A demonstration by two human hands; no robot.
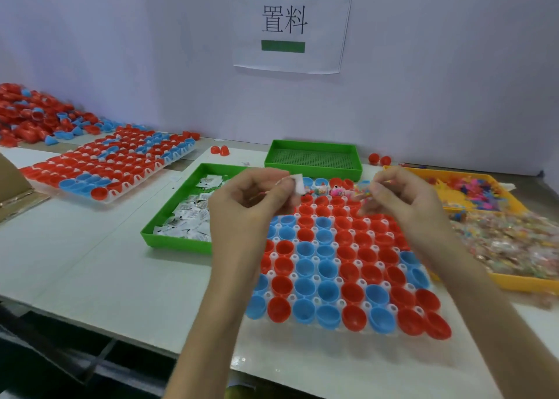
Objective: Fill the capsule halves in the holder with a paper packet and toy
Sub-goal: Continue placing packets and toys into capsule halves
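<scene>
Your left hand (pixel 251 208) pinches a paper packet (pixel 298 183), your right hand (pixel 403 206) a toy (pixel 366 191). Loosen either grip early and it may miss its capsule half (pixel 321 200).

Bright, even, cool light fills the view and tints the wall (pixel 121 50) faintly violet. Shadows on the bench (pixel 90 262) are soft and weak, and a small glare spot shines at its near edge. Motion blur smears the left hand (pixel 242 205), the right hand (pixel 405 199), and the paper packet (pixel 298 182) and toy (pixel 364 191) they pinch. Wide-angle distortion bows the bench edges and stretches the forearms (pixel 211 323) toward the bottom corners.
</scene>
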